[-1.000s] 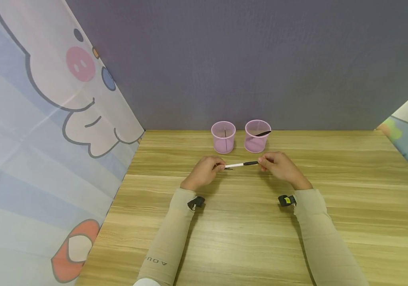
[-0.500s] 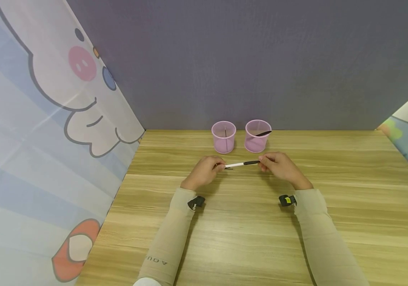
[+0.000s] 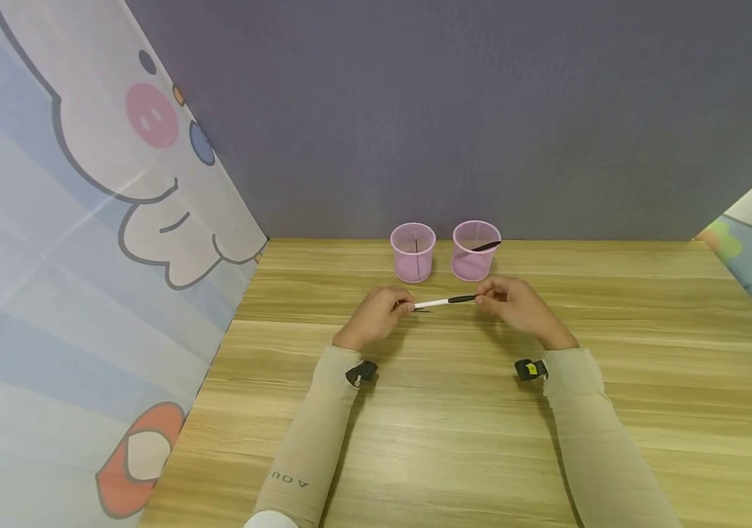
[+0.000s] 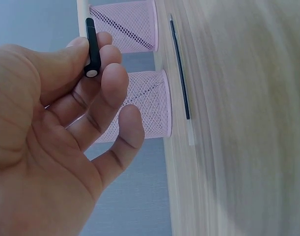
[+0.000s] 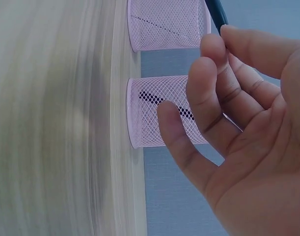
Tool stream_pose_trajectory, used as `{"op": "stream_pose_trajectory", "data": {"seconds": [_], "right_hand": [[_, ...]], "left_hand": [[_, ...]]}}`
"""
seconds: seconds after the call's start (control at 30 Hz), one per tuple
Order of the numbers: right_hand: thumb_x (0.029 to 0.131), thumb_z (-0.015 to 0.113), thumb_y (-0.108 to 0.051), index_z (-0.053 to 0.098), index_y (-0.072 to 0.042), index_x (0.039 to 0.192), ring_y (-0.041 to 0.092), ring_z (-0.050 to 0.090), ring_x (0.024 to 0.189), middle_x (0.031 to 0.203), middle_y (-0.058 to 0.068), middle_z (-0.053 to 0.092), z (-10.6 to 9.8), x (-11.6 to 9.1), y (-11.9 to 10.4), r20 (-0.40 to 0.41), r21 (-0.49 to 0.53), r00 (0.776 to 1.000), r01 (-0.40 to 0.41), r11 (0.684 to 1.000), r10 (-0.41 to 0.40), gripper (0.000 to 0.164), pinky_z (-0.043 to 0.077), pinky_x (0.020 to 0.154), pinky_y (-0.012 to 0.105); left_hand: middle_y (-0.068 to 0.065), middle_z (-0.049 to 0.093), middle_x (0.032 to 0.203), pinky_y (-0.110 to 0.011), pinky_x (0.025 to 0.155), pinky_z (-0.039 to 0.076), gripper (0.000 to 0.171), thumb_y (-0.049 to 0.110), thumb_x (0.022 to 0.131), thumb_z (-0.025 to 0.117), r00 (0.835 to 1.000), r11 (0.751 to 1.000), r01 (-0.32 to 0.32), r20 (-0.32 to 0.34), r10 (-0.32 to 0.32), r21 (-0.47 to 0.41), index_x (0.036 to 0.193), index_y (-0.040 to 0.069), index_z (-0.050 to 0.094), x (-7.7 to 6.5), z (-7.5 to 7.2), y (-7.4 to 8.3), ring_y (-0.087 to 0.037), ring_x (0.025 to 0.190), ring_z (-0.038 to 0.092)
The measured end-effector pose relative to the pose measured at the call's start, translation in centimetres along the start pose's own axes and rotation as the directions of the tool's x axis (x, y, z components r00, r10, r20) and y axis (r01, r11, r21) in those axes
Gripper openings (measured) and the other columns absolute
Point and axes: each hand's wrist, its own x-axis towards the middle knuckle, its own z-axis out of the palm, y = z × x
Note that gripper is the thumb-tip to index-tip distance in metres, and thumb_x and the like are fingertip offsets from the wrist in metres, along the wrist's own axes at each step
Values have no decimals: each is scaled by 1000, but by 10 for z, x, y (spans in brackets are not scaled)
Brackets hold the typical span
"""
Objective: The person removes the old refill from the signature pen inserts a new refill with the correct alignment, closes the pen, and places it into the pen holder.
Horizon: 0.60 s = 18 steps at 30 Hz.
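A pen with a white barrel and black grip is held level above the table between both hands. My left hand pinches its clip end between thumb and fingers, and the black clip shows in the left wrist view. With thumb and fingertip, my right hand pinches the tip of the black grip. A thin dark pen refill lies on the table below the left hand. The other fingers of both hands are loosely bent.
Two pink mesh cups stand side by side behind the hands. The left cup contains a thin dark stick; a black-ended pen leans in the right cup. Behind the wooden table rises a grey wall.
The fingers of my right hand have shifted slightly at the pen's tip. My left hand, the pen and the cups stay nearly in place.
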Motion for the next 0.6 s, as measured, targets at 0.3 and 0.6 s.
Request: {"op": "stream_pose_trajectory", "data": {"seconds": [0.3, 0.6], "right_hand": [[102, 63, -17, 68, 1, 103, 27, 63, 81, 89, 17, 68, -1, 1, 3, 31, 1, 999, -17, 1000, 17, 19, 54, 70, 29], [106, 56, -21, 66, 3, 96, 31, 60, 79, 81, 13, 65, 0, 1, 4, 49, -16, 998, -33, 999, 34, 27, 49, 69, 27]], "left_hand": [[-4, 74, 101, -34, 85, 55, 15, 16, 102, 63, 1000, 1000, -1, 0, 1, 5, 104, 7, 75, 1, 1, 1, -14, 89, 65], [-4, 75, 105, -36, 91, 55, 15, 17, 101, 63, 1000, 1000, -4, 1, 4, 16, 105, 8, 75, 1, 1, 2, -16, 95, 68]]}}
